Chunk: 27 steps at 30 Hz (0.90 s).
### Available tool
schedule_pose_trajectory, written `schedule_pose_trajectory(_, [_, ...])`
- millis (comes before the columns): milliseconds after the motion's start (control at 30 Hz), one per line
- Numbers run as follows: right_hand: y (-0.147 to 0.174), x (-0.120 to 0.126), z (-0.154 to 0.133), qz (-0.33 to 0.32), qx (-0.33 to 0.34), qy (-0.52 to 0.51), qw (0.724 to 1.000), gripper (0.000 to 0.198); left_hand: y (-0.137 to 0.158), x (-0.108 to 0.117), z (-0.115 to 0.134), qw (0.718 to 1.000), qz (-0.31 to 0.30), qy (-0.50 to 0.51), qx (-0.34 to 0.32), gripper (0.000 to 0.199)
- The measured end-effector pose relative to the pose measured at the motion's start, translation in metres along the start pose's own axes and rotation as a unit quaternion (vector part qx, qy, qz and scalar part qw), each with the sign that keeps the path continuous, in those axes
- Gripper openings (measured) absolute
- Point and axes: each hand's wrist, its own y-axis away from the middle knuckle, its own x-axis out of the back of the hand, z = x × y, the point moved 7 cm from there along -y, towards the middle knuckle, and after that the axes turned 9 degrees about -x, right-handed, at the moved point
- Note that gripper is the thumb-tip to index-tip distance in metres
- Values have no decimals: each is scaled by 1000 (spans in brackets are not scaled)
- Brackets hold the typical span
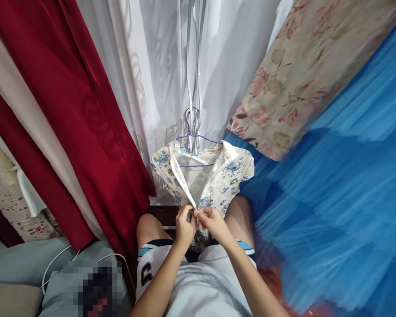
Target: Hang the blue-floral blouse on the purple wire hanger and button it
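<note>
A white floral dress (214, 187) with blue flowers and short sleeves hangs on a purple hanger (203, 138) before me. Its front is parted in a V below the neckline. At the bottom of that V, my left hand (185, 222) pinches the edge of the opening. My right hand (209, 220) is closed on the same spot, its fingertips meeting the left ones. Whether a zipper or a button lies between the fingertips is too small to tell. The lower part of the garment drops between my knees, partly hidden by the hands.
White metal bars (194, 66) rise behind the hanger against a white curtain (152, 79). Red drapes (62, 97) hang at the left, floral cloth (284, 97) and a blue tulle skirt (333, 198) at the right. Grey cushions (23, 262) and a white cable (54, 264) lie lower left.
</note>
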Motion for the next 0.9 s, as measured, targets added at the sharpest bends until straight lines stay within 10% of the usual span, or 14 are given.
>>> schedule_pose_trajectory(467, [-68,58,-205,179,202,19,963,38,10,-52,24,983,-154,-79,-58,23])
schedule_pose_trajectory(667, [-59,60,-203,178,211,4,961,24,-6,-32,20,992,-126,6,-32,13])
schedule_pose_trajectory(800, [-48,54,-186,141,205,33,968,23,-84,22,53,995,5,20,-100,33])
schedule_pose_trajectory(900, [-41,49,-186,114,223,53,967,23,-148,36,90,980,-14,-27,-197,32])
